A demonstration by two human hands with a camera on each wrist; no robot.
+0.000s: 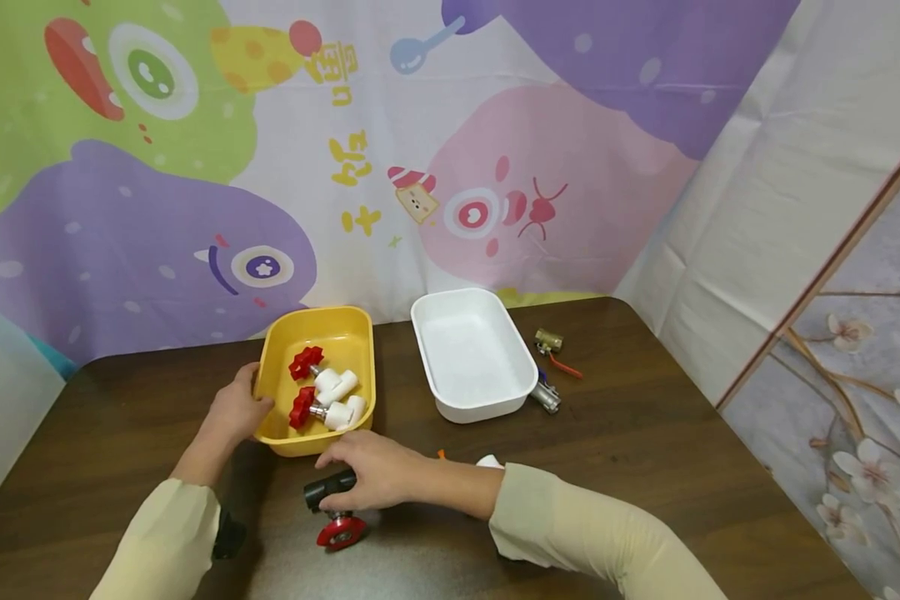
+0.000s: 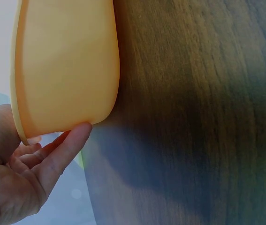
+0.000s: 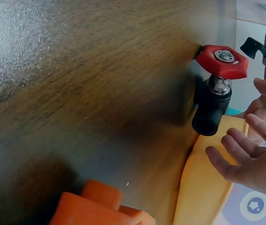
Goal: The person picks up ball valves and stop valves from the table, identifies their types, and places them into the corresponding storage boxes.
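Pale sleeves [image 1: 600,525] are seen nearest the camera. Beyond them, a black handwheel valve [image 1: 328,492] is placed over the wooden table [image 1: 645,442], just in front of the yellow tray [image 1: 348,333], in which two white handwheel valves [image 1: 336,387] are held. The tray's side is gripped by the left hand [image 1: 238,408], with the thumb over the rim. The right hand [image 1: 375,471] is spread loosely beside the black valve; no firm grasp is shown.

The step in hand is judged to be the picking up of the black valve. It would be best grasped around its pipe body, since its red handwheel [image 1: 341,532] may turn under load. The tray should be braced, and its near wall should be cleared generously so that nothing is knocked.
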